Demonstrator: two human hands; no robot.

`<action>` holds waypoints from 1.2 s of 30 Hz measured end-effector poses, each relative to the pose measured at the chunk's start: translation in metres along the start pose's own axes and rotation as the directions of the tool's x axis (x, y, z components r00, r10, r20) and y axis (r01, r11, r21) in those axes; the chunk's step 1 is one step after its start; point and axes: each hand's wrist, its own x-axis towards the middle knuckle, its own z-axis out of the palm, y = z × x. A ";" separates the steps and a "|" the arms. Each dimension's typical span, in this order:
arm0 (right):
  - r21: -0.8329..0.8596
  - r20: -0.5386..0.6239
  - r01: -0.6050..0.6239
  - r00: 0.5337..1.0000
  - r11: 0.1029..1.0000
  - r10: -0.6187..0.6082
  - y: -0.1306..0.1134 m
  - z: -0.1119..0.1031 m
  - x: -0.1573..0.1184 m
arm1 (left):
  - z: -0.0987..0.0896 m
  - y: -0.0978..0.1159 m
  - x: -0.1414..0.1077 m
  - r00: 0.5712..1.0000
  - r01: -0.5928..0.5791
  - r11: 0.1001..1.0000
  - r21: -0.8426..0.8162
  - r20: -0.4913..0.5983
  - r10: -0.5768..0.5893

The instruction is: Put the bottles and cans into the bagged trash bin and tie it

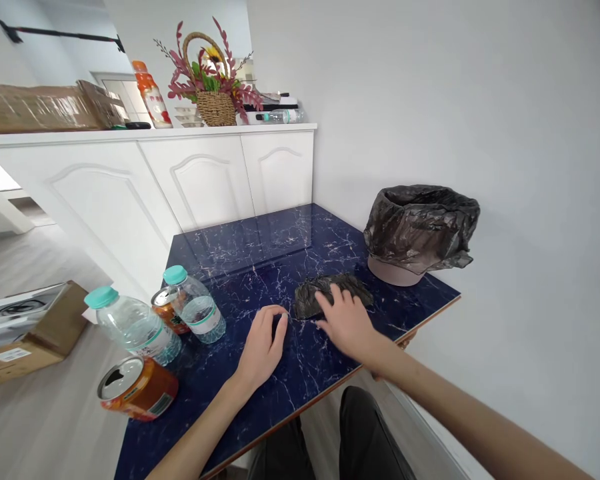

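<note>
On the blue marbled table [240, 267] lies a flattened black plastic bag [307, 297]. My right hand [347, 320] rests on its near edge, fingers spread. Left of the bag, my left hand [264, 343] lies on the tabletop, fingers curved with a gap between thumb and forefinger and nothing between them. Two clear bottles with teal caps, one larger [140, 327] and one smaller [200, 310], stand at the left beside an orange can [167, 310] and a nearer orange can [145, 390]. A bin lined with a black bag [420, 230] stands at the right.
Behind the table is a white cabinet [205, 180] holding a flower basket [217, 107], an orange-capped bottle [153, 97] and a cardboard box [35, 108]. An open carton [35, 333] sits on the floor at left. A wall [530, 200] rises at the right.
</note>
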 end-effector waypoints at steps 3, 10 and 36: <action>0.024 0.036 -0.014 0.999 1.000 0.013 -0.025 0.021 -0.024 | 0.001 0.000 0.000 1.000 -0.012 1.000 0.004 -0.001 0.012; 0.150 0.044 -0.141 0.990 0.979 0.135 -0.016 0.051 -0.009 | 0.000 0.003 -0.001 0.999 -0.032 0.999 0.030 0.007 0.032; 0.182 -0.074 -0.399 0.906 0.899 0.417 0.125 0.097 0.169 | 0.002 -0.002 0.001 0.997 0.029 0.999 0.022 0.076 -0.031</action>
